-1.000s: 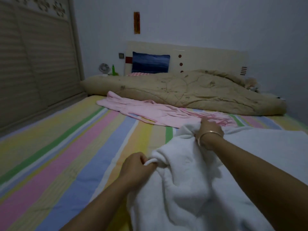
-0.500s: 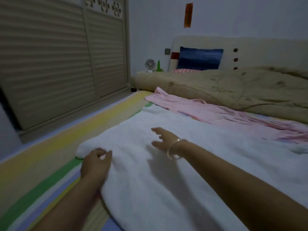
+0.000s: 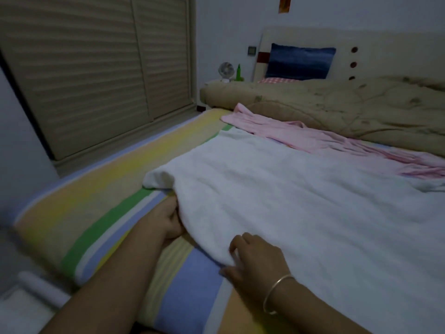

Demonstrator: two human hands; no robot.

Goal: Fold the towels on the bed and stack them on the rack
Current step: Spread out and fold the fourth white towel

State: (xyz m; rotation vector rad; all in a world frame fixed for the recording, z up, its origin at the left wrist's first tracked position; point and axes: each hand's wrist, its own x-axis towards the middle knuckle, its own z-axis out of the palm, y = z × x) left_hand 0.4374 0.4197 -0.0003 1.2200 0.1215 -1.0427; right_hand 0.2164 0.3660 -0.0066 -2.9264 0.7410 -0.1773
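Observation:
A large white towel (image 3: 301, 201) lies spread across the striped bed sheet (image 3: 101, 208). Its left corner is folded under into a small lump. My left hand (image 3: 168, 219) grips the towel's near left edge, fingers tucked under the cloth. My right hand (image 3: 255, 259), with a gold bangle on the wrist, pinches the near edge a little to the right, fingers curled on top and thumb below. A pink towel (image 3: 313, 138) lies crumpled beyond the white one. No rack is in view.
A beige quilt (image 3: 337, 104) is bunched across the head of the bed, with a blue pillow (image 3: 298, 61) against the headboard. A louvred wardrobe (image 3: 96, 68) runs along the left wall. A small fan (image 3: 225, 69) and green bottle (image 3: 238, 73) stand on the bedside table.
The towel went from bunched in both hands to spread flat on the bed. Both hands then drew back from its middle to grip the near edge. The view swung left.

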